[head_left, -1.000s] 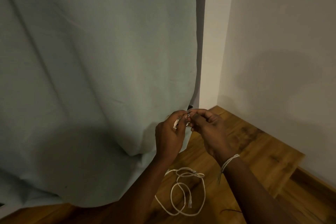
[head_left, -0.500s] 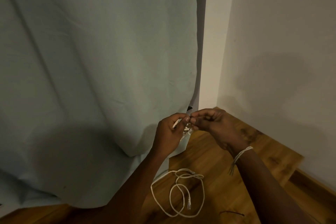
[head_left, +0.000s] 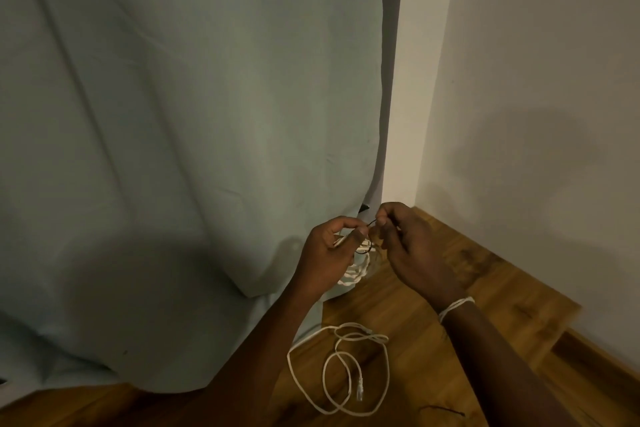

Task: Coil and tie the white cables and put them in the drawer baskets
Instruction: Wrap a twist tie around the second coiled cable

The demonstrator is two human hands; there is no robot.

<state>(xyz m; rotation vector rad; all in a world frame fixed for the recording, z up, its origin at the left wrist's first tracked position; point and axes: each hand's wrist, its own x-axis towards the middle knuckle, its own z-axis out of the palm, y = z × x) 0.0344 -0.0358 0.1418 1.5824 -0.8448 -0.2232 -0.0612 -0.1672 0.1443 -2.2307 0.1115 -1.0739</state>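
Nearest, a loose white cable (head_left: 341, 371) lies in slack loops on the wooden floor (head_left: 408, 305), its plug end inside the loops, untied and well apart from the hands. A thin dark tie (head_left: 446, 411) lies on the floor close to the near edge.

Above it, the left hand (head_left: 327, 255) grips a coiled white cable (head_left: 353, 270), whose loops hang below the fingers. The right hand (head_left: 412, 246) pinches a thin dark tie wire (head_left: 370, 222) stretched between the two hands. A moment ago both hands were pressed together at the coil; now the right has drawn away slightly, pulling the wire out, which suggests the tie is being tightened and this coil is nearly finished.

Behind hangs a pale curtain (head_left: 190, 114), with walls (head_left: 536, 80) meeting at the floor's far corner. No drawer baskets are in view.
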